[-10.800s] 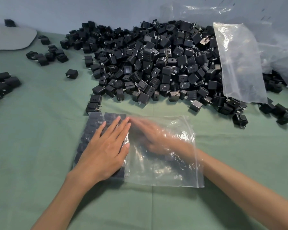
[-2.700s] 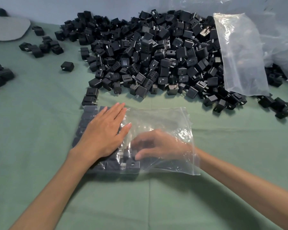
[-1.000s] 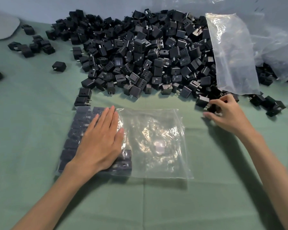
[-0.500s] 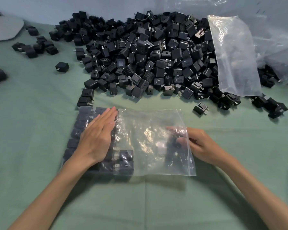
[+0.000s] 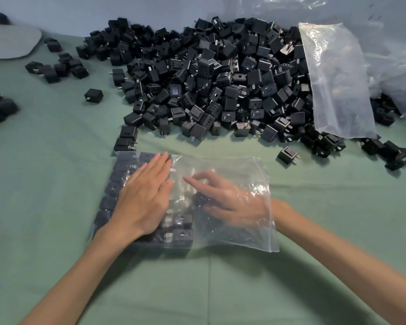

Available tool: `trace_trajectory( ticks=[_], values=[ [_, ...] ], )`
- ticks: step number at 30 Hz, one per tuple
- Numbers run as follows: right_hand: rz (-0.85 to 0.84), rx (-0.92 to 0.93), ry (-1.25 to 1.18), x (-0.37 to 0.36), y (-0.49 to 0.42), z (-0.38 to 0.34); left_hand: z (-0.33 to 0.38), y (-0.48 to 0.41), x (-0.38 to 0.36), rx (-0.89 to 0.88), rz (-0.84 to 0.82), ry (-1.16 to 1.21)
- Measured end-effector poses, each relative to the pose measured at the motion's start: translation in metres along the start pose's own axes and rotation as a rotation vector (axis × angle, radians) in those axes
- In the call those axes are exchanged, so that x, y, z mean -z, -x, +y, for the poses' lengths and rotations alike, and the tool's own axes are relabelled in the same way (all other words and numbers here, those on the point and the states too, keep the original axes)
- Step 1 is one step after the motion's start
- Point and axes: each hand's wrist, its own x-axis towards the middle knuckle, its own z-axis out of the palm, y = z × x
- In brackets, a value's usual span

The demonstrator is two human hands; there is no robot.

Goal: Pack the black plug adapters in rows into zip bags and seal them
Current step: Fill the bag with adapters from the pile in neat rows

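L hand [image 5: 143, 198] flat, open on 1 zip bag [image 5: 239, 233]; R hand [image 5: 230, 202] inside, grip unclear, 2 adapters [image 5: 124, 141] beside

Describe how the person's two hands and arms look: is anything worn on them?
Both forearms are bare, with no sleeves in view. The left hand carries no glove, ring or watch. The right hand shows none either, though it is seen through clear plastic, which blurs it.

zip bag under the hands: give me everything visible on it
The zip bag is clear, crinkled plastic lying flat on the green cloth, mouth to the right. Its left part holds packed black adapters in rows. The left hand presses flat on top; the right hand is inside, apparently holding an adapter. Unsealed.
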Motion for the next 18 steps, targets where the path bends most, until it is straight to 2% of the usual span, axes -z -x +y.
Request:
trace_trajectory(
  ticks=[7,12,14,18],
  values=[
    [0.156,0.046,-0.146,0.006,-0.008,-0.019,0.005,0.002,0.004,0.003,-0.012,0.004],
    [0.056,-0.13,-0.201,0.002,-0.021,-0.021,0.006,0.003,0.005,-0.001,-0.005,0.02],
    [0.0,-0.136,-0.11,-0.002,-0.021,-0.017,0.006,0.003,0.004,-0.004,-0.003,0.021],
    [0.013,-0.142,-0.189,-0.003,-0.023,-0.014,0.004,0.003,0.003,-0.013,-0.003,-0.039]
  ],
)
